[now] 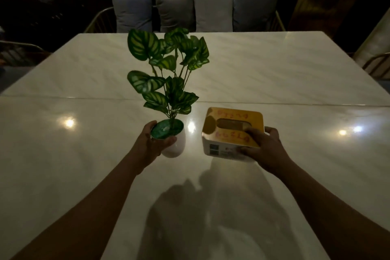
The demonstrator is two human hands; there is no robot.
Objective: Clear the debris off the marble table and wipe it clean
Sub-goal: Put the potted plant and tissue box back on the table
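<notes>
A small white pot with a leafy green plant stands near the middle of the white marble table. My left hand grips the pot around its rim from the left. To its right lies a tissue box with a yellow top and white sides. My right hand holds the box at its near right corner, fingers over the top and thumb on the front side. I see no loose debris on the dim, glossy surface.
A seam runs across the table behind the plant. A bench with grey cushions stands at the far edge. Metal chair frames show at the left and right sides. Lamp reflections glare on the marble.
</notes>
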